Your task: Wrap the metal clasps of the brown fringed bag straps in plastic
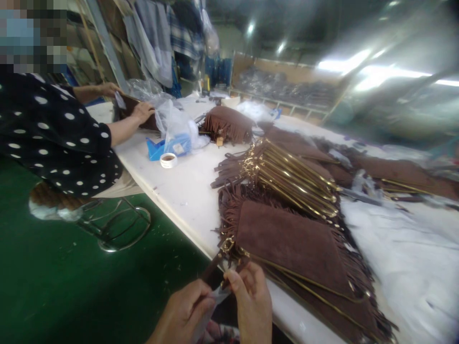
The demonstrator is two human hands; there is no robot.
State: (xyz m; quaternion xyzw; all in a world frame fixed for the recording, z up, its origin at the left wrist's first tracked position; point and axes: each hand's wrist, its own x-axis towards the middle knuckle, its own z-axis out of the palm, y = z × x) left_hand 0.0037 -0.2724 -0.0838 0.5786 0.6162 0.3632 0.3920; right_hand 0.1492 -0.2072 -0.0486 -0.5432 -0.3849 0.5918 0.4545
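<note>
At the table's near edge, my left hand is closed, thumb against fingers, on a thin whitish wrapping strip. Close by on the right, my right hand pinches the end of a brown strap with gold hardware, where the strip meets it; the fingertips partly hide the spot. A gold clasp shows just above the fingers, with a dark brown strap running down from it. Beyond my hands lies a brown suede bag with fringe and gold-edged trim, on top of another one.
Gold-coloured bag frames lie in a row behind the bag. A tape roll and a blue tape dispenser stand on the white table. At left, a co-worker in a dotted top handles a brown piece. White sheeting spreads at right.
</note>
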